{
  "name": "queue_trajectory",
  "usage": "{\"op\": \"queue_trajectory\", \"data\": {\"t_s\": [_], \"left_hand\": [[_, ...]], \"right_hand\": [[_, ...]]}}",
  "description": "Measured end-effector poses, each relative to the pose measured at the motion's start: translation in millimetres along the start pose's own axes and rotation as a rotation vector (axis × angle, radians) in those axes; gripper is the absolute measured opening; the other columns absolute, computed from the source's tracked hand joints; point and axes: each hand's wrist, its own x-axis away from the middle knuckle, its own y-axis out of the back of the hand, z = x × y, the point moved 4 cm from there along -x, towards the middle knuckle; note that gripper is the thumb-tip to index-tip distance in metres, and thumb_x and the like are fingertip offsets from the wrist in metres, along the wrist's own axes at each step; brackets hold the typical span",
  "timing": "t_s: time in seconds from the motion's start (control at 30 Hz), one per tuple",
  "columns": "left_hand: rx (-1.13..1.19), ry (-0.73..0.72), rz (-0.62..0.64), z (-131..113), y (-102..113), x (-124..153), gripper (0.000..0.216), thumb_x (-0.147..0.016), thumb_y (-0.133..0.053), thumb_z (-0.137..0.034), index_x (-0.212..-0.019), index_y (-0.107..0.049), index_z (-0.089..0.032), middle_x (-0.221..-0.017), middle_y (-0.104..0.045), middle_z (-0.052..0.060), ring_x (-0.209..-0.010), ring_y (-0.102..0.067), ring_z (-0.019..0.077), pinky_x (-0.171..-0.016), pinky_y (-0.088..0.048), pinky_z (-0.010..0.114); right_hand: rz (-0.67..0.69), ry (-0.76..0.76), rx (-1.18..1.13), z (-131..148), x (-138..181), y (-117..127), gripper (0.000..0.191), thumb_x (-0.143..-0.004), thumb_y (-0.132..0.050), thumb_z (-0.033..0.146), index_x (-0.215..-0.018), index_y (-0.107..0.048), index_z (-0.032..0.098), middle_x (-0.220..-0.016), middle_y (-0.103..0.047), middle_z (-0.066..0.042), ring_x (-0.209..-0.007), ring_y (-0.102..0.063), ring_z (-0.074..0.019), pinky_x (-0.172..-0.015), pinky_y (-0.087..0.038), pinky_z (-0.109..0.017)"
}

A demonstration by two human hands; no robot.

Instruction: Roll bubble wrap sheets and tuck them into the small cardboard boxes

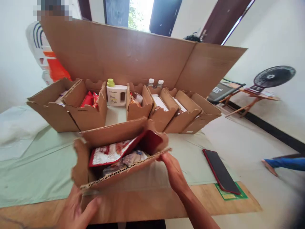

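Tilted in front of me is an open cardboard box (114,129), held between both hands. My left hand (79,208) grips its near left corner, thumb across the front wall. At the right end, my right hand (172,170) is closed on the box's edge, its fingertips partly hidden. Inside lie a red and white packet (113,153) and some greyish packets (127,160) I cannot make out. Behind it, a gap in the row of boxes holds a white bottle with a yellow-green cap (116,94).
Cardboard boxes (92,116) with red packets and other goods line the table's back, before a tall cardboard panel (133,51). A phone (221,170) lies at the right on a green card (240,194). A fan (270,77) and a person's leg (286,163) are farther right.
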Motion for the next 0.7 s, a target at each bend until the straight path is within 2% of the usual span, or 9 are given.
{"op": "queue_trajectory", "data": {"t_s": [0.07, 0.13, 0.2, 0.33, 0.5, 0.6, 0.7], "left_hand": [[0.013, -0.101, 0.148, -26.2, -12.3, -16.1, 0.062, -0.085, -0.065, -0.050, -0.139, -0.056, -0.021, -0.133, -0.065, 0.013, -0.133, -0.055, 0.0389, -0.116, -0.042, 0.055], [0.056, -0.173, 0.246, -47.1, -30.3, -31.1, 0.059, -0.083, -0.065, -0.039, -0.138, -0.055, -0.021, -0.134, -0.064, 0.013, -0.127, -0.059, 0.0355, -0.111, -0.047, 0.052], [0.104, -0.222, 0.288, -62.1, -50.0, -45.8, 0.061, -0.082, -0.063, -0.032, -0.141, -0.052, -0.021, -0.137, -0.061, 0.013, -0.126, -0.060, 0.0329, -0.109, -0.048, 0.050], [0.181, -0.273, 0.321, -78.5, -82.4, -78.5, 0.069, -0.078, -0.063, -0.030, -0.144, -0.047, -0.020, -0.142, -0.056, 0.014, -0.131, -0.054, 0.0327, -0.108, -0.048, 0.048], [0.204, -0.275, 0.292, -71.5, -100.4, -109.2, 0.077, -0.076, -0.064, -0.029, -0.149, -0.042, -0.018, -0.145, -0.054, 0.015, -0.131, -0.054, 0.0329, -0.107, -0.047, 0.046], [0.198, -0.265, 0.273, -56.1, -104.7, -109.7, 0.080, -0.077, -0.063, -0.026, -0.153, -0.038, -0.018, -0.146, -0.054, 0.015, -0.135, -0.052, 0.0331, -0.111, -0.044, 0.046], [0.174, -0.273, 0.292, -44.9, -106.0, -105.2, 0.080, -0.078, -0.063, -0.025, -0.153, -0.038, -0.018, -0.150, -0.052, 0.016, -0.141, -0.047, 0.0347, -0.117, -0.039, 0.049]], "right_hand": [[-0.060, -0.051, 0.052, -11.4, 24.4, 22.3, 0.044, -0.092, -0.061, 0.061, -0.111, -0.068, 0.023, -0.115, -0.074, -0.008, -0.107, -0.067, -0.0256, -0.095, -0.053, -0.037], [-0.127, -0.101, 0.100, -24.4, 35.4, 35.5, 0.054, -0.086, -0.070, 0.059, -0.125, -0.063, 0.023, -0.125, -0.071, -0.011, -0.106, -0.069, -0.0260, -0.093, -0.056, -0.038], [-0.188, -0.102, 0.121, -32.8, 33.5, 40.0, 0.058, -0.085, -0.071, 0.059, -0.129, -0.061, 0.023, -0.129, -0.069, -0.013, -0.104, -0.070, -0.0262, -0.090, -0.058, -0.039], [-0.297, 0.017, 0.095, -35.1, 10.5, 37.8, 0.052, -0.088, -0.069, 0.056, -0.126, -0.062, 0.023, -0.130, -0.069, -0.013, -0.114, -0.067, -0.0268, -0.096, -0.057, -0.041], [-0.339, 0.044, 0.008, -47.9, -6.8, 32.0, 0.058, -0.088, -0.070, 0.051, -0.137, -0.057, 0.023, -0.137, -0.065, -0.014, -0.118, -0.066, -0.0260, -0.099, -0.056, -0.043], [-0.318, 0.020, -0.062, -57.0, -10.9, 31.7, 0.056, -0.086, -0.073, 0.051, -0.132, -0.061, 0.022, -0.134, -0.068, -0.012, -0.121, -0.065, -0.0270, -0.104, -0.054, -0.044], [-0.301, -0.029, -0.078, -58.1, -18.2, 37.0, 0.052, -0.084, -0.074, 0.055, -0.123, -0.068, 0.022, -0.124, -0.073, -0.010, -0.116, -0.067, -0.0276, -0.101, -0.055, -0.042]]}}
